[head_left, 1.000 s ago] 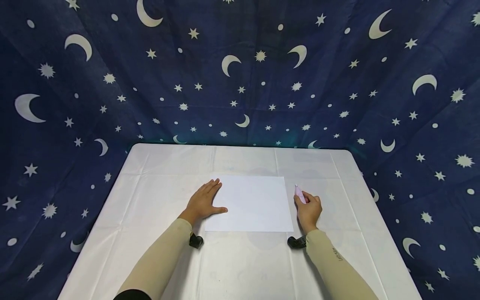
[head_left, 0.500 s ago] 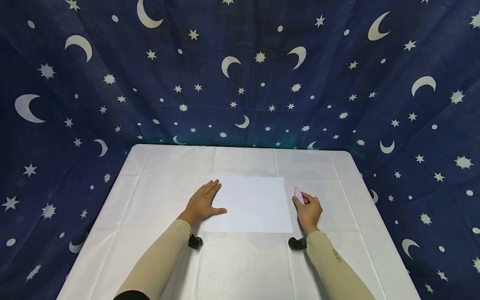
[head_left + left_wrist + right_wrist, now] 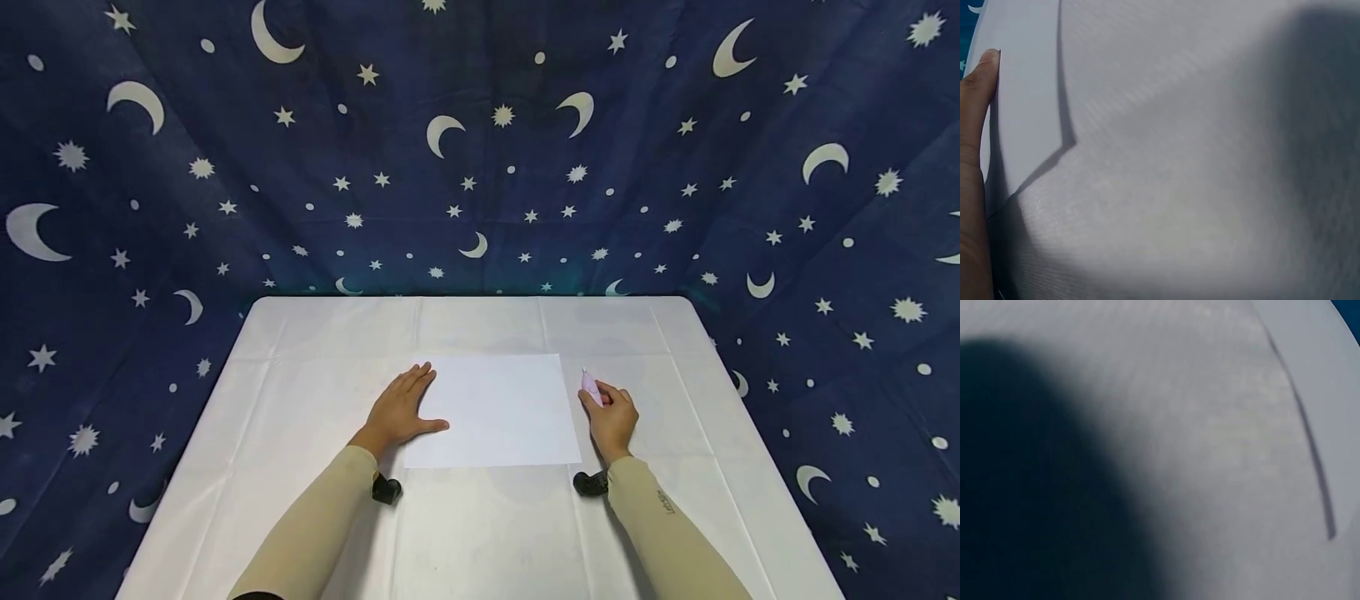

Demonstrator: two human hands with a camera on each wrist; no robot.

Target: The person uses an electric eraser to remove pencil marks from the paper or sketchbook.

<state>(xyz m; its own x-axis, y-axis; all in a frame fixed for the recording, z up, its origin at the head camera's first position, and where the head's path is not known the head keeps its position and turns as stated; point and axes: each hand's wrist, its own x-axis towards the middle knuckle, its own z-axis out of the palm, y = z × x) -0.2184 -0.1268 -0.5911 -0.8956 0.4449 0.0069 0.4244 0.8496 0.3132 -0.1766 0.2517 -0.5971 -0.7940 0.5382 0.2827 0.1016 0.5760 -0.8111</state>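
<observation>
A blank white sheet of paper [image 3: 498, 412] lies flat in the middle of the table. My left hand [image 3: 397, 410] rests at its left edge, fingers straight and thumb spread onto the sheet. Just right of the sheet, my right hand [image 3: 615, 423] pinches a small light-purple pen-shaped tool [image 3: 591, 387], its narrow pale tip pointing away from me. The tool's exact kind is too small to tell. In the left wrist view a finger [image 3: 974, 119] touches the paper [image 3: 1029, 81] near a corner. The right wrist view shows only the paper's edge [image 3: 1319, 375] and a dark blur.
A white cloth with fold creases covers the table [image 3: 480, 533]. Behind and at both sides hangs a dark blue curtain [image 3: 480, 75] with moons and stars. Dark wrist-worn devices [image 3: 590, 484] sit by both sleeves.
The head view has shifted slightly, so the whole scene sits a little further left. Both hands, the paper and the purple tool keep nearly the same places relative to one another.
</observation>
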